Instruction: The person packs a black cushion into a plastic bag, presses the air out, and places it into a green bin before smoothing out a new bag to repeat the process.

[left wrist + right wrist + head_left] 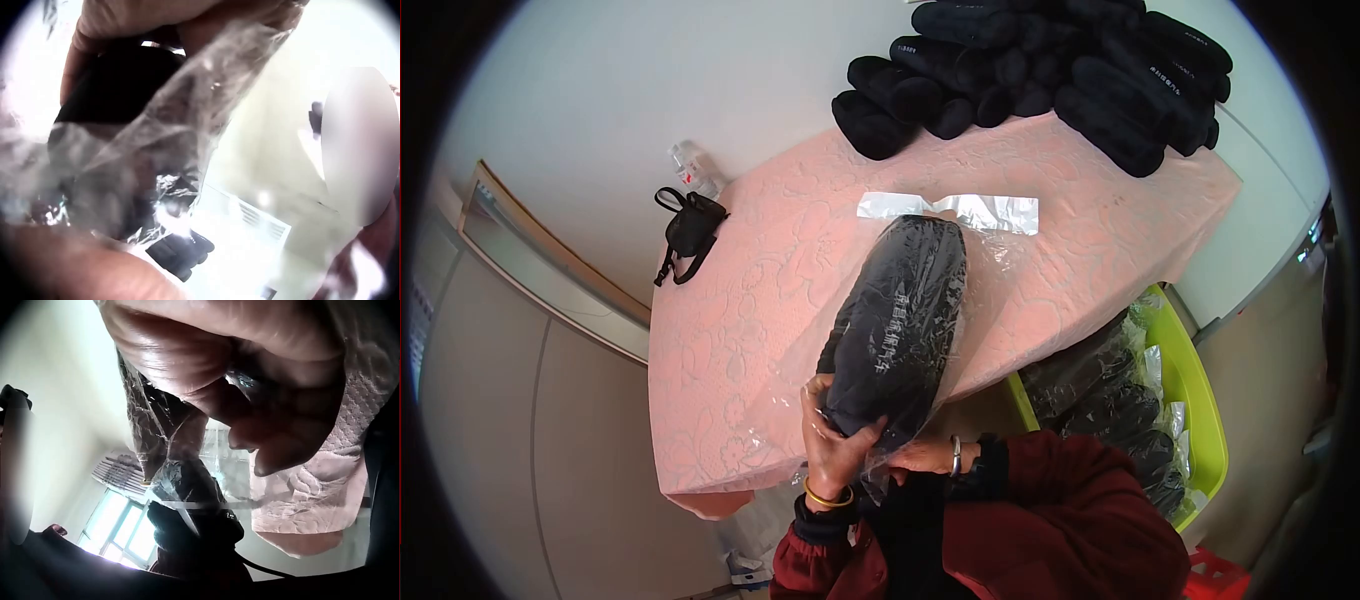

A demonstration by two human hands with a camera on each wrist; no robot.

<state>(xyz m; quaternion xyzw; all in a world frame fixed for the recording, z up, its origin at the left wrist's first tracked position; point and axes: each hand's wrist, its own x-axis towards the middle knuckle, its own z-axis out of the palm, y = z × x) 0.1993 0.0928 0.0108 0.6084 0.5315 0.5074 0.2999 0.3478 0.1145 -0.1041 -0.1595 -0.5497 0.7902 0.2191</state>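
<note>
A black plush cushion point(900, 320) with pale lettering lies inside a clear plastic bag point(1000, 262) whose white strip is at the far end. The left hand point(836, 450) grips the cushion's near end, thumb on top and fingers at its left side; in the left wrist view, fingers and thumb point(106, 269) stand around the dark end and the film. Beside it, the right hand point(922, 456) is at the bag's near edge, partly hidden by film and the cushion. In the right wrist view the right hand's fingers point(275, 434) are curled on the clear film point(164, 419).
Black cushions point(960, 70) are piled at the back of the pink-covered table point(730, 330). A small black bag point(693, 225) and a clear bottle point(690, 168) are at the back left. Right of the table, a green bin point(1212, 420) holds several bagged cushions.
</note>
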